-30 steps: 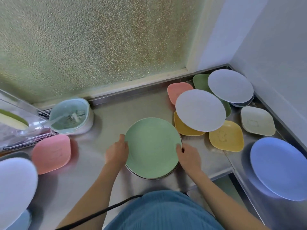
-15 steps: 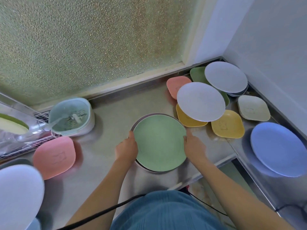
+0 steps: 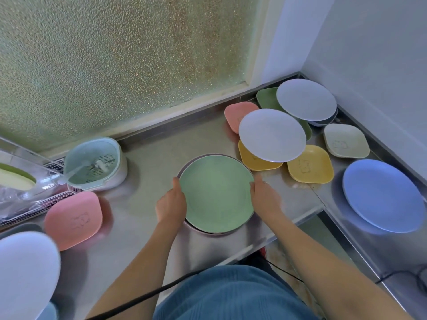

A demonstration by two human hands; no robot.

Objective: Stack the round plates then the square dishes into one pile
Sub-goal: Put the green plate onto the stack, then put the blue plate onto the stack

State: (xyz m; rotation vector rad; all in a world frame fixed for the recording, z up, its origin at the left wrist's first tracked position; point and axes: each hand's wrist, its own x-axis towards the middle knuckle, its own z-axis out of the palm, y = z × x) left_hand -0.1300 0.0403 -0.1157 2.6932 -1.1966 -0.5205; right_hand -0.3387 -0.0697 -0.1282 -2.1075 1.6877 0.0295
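Gripping green round plate (image 3: 217, 192) at opposite rims, left hand (image 3: 171, 204) and right hand (image 3: 265, 198) closed on it, lying between them atop a darker plate (image 3: 184, 166) on steel counter (image 3: 143, 218). Hiding lower plates almost fully; count unclear.

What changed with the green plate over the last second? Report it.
Both hands, left and right, slid the green round plate away from the counter's near edge, keeping hold of its sides; a darker plate rim now shows beneath. The white, blue, yellow and pink dishes look unmoved.
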